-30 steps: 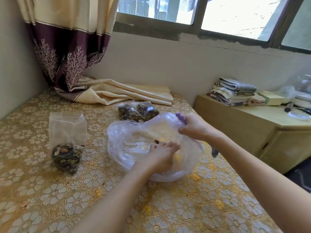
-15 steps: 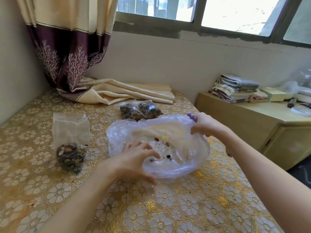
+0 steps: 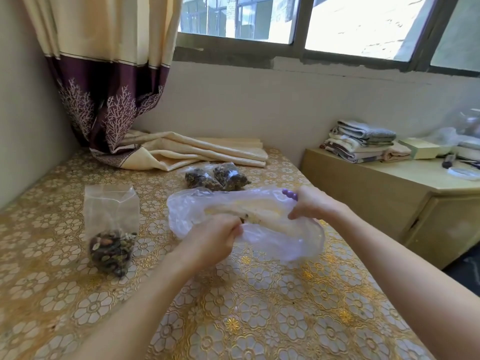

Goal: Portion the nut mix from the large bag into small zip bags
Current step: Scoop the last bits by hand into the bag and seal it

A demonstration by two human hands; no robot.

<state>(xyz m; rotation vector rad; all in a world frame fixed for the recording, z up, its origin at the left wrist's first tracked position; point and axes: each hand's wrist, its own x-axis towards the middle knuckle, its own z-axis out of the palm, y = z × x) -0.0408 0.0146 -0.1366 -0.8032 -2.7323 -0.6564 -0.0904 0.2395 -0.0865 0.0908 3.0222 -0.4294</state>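
Observation:
The large clear bag (image 3: 280, 240) lies crumpled on the gold floral tablecloth (image 3: 259, 307), with only a few nuts left inside. My left hand (image 3: 210, 239) grips its near edge with curled fingers. My right hand (image 3: 313, 205) holds the far right edge together with a purple handled tool (image 3: 289, 194). A small open zip bag (image 3: 110, 229) stands to the left, its bottom filled with nut mix. Two filled small bags (image 3: 217, 176) lie behind the large bag.
A folded cream cloth (image 3: 197, 150) and the curtain hem (image 3: 104, 110) lie at the table's back. A wooden cabinet (image 3: 389, 203) to the right carries folded towels (image 3: 363, 140) and a box (image 3: 418, 148). The table's right edge runs close to my right arm.
My left hand has closed on the large bag's near edge and pulled it up; the bag's mouth, spread open before, is now drawn narrow between both hands.

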